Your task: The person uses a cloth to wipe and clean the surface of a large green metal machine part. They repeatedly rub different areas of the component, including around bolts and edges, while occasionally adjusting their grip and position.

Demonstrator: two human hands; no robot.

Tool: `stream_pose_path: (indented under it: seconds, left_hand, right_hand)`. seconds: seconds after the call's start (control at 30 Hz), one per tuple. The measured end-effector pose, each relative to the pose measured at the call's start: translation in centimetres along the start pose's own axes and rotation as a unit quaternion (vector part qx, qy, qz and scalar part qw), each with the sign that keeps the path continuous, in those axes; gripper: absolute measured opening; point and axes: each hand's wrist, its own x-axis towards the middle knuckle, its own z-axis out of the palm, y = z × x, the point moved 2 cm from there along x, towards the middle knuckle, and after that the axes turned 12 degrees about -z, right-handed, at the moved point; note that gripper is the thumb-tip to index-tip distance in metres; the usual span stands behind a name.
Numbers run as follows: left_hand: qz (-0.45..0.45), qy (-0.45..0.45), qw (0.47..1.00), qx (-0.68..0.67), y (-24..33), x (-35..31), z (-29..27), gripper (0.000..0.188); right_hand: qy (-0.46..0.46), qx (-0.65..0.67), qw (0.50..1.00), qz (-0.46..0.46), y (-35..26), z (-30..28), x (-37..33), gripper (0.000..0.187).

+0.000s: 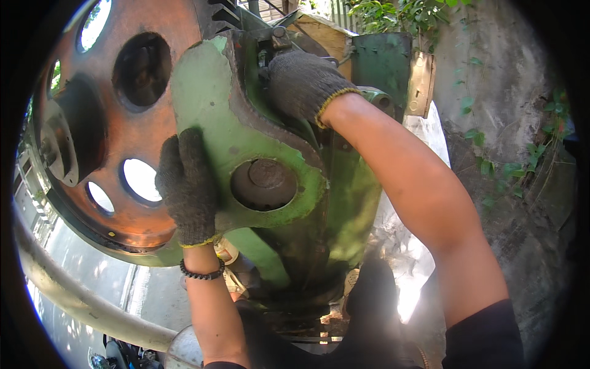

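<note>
A large machine with a green painted metal plate [206,98] stands before me; the plate's edges are chipped, and a round hole [264,184] shows a dark round part inside. My left hand [189,190], in a dark knitted glove with a yellow cuff, lies along the plate's left edge, fingers stretched out. Reaching over the machine's top, my right hand [307,83] wears a matching glove. Its fingers curl down beside a bolt-like fitting [279,38] behind the plate's upper edge; what they grip is hidden.
On the left is a big orange-brown wheel [132,132] with round holes and a dark hub [74,135]. A thick pale pipe [80,289] curves below it. At the right stands a grey wall [504,80] with vines, a pale sheet [399,246] lying near its foot.
</note>
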Motion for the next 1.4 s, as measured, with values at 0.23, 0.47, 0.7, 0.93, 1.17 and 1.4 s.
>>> stream_pose_path:
  seconds: [0.23,0.47,0.7,0.93,1.17,1.4]
  left_hand:
    - [0.005,0.014,1.000,-0.016,0.2,0.1,0.1,0.036]
    - [-0.007,0.004,1.000,-0.017,0.2,-0.2,0.0,0.035]
    - [-0.003,0.010,1.000,-0.015,0.1,0.0,0.0,0.033]
    - [0.008,0.008,1.000,-0.028,0.4,-0.1,0.0,0.034]
    - [-0.004,0.002,1.000,-0.018,0.2,-0.1,0.0,0.035]
    - [0.010,-0.003,1.000,-0.007,0.3,0.0,0.1,0.034]
  right_hand:
    - [0.023,0.008,0.999,0.039,0.1,0.2,0.4,0.024]
    - [0.011,0.050,0.996,0.072,0.9,1.0,1.5,0.025]
    - [0.020,0.076,0.995,0.062,1.2,1.8,2.4,0.025]
    - [0.013,0.065,0.997,0.032,0.9,1.2,2.6,0.025]
    - [-0.001,0.100,0.993,0.068,0.7,0.2,2.2,0.026]
    - [0.080,0.053,0.994,0.045,0.7,1.3,1.9,0.024]
